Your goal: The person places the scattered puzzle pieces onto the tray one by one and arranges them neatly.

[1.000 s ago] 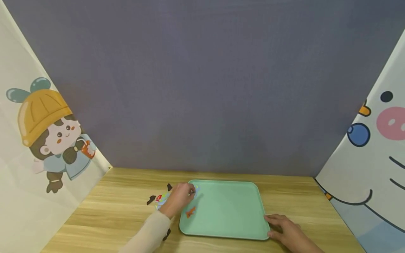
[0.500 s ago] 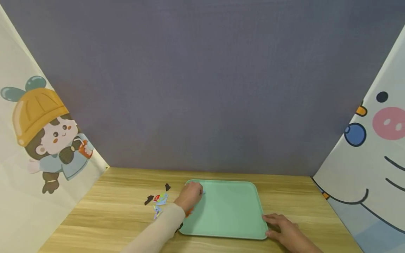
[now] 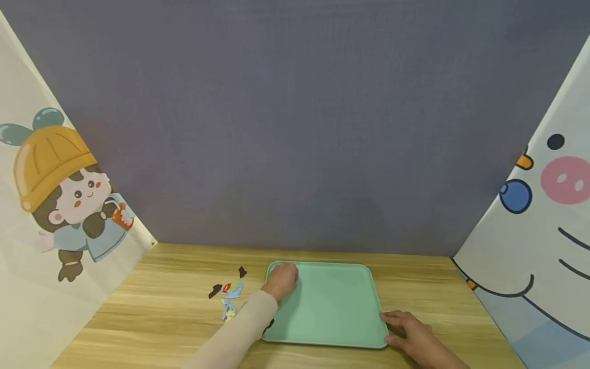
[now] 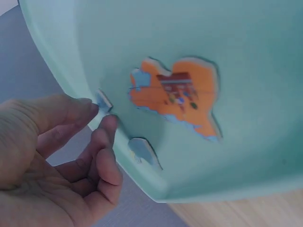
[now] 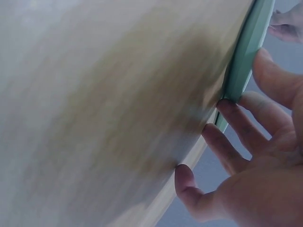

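A left hand [image 3: 282,281] reaches over the far left corner of a green tray [image 3: 334,307], thumb and forefinger together on a small blue piece [image 4: 103,101] beside the tray's far rim. The other fingers curl in toward the palm. Compared with a second ago, the hand sits slightly farther in from the tray's left edge, a shift that appears to bring this piece along the rim, past a second blue piece [image 4: 143,152] lying nearer the corner. By that reading, the small blue piece is at or close to its place on the tray, though whether the pinch is about to loosen cannot be told.

Close by on the tray lies a larger orange piece [image 4: 201,87] with a printed motif; in the head view, the wrist now hides most of it. At the opposite side, the right hand [image 3: 410,335] rests its fingertips, spread apart and gently bent, against the tray's right edge, about where they were a second ago, seemingly steadying it.

To the left on the wooden counter [image 3: 161,323], two dark pieces [image 3: 215,291] and some multicolored pieces [image 3: 233,290] lie outside the tray, suggesting the work is only partly done. A gray backdrop [image 3: 295,128] stands behind.
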A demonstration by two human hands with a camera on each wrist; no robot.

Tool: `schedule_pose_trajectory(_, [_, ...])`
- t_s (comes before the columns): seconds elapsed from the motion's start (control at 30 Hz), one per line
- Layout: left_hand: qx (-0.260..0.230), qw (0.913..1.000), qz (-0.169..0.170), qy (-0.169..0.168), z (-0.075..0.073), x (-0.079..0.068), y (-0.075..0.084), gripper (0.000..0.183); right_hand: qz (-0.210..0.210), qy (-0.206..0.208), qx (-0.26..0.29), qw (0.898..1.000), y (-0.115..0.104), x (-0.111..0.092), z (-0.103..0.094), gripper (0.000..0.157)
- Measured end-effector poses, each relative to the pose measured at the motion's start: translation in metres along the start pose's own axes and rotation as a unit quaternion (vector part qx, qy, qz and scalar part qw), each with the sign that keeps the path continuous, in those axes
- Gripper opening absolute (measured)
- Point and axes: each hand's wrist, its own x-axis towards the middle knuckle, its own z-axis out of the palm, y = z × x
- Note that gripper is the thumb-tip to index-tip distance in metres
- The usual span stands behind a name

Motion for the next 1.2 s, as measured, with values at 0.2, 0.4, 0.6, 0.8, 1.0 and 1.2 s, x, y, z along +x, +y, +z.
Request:
schedule_pose_trajectory(0.2, [-0.021,0.9997,0.012,0.000,-0.008,-0.007,-0.003,0.012,-0.005,-0.003,-0.001,1.000,0.000,0.001,0.000,0.060])
schedule_pose_trajectory(0.4, [-0.060,0.9981,0.013,-0.008,-0.021,-0.019,-0.013,0.017,-0.017,-0.004,-0.002,1.000,0.004,0.002,-0.001,0.061])
schedule_pose_trajectory(0.6, [-0.069,0.9975,0.001,0.014,-0.033,-0.034,-0.027,0.016,-0.027,-0.006,0.000,1.000,0.005,0.002,-0.001,0.062])
schedule_pose_trajectory(0.8, [-0.077,0.9962,-0.006,0.040,-0.047,-0.050,-0.042,0.015,-0.025,-0.004,0.003,1.000,0.008,0.003,0.000,0.063])
schedule_pose_trajectory(1.0, [-0.069,0.9957,-0.034,0.051,-0.055,-0.064,-0.059,0.017,-0.008,0.000,-0.005,1.000,0.007,0.003,0.001,0.061])
schedule_pose_trajectory(1.2, [-0.069,0.9949,-0.064,0.036,-0.060,-0.080,-0.075,0.022,-0.006,-0.007,-0.004,1.000,0.005,0.004,0.000,0.061])
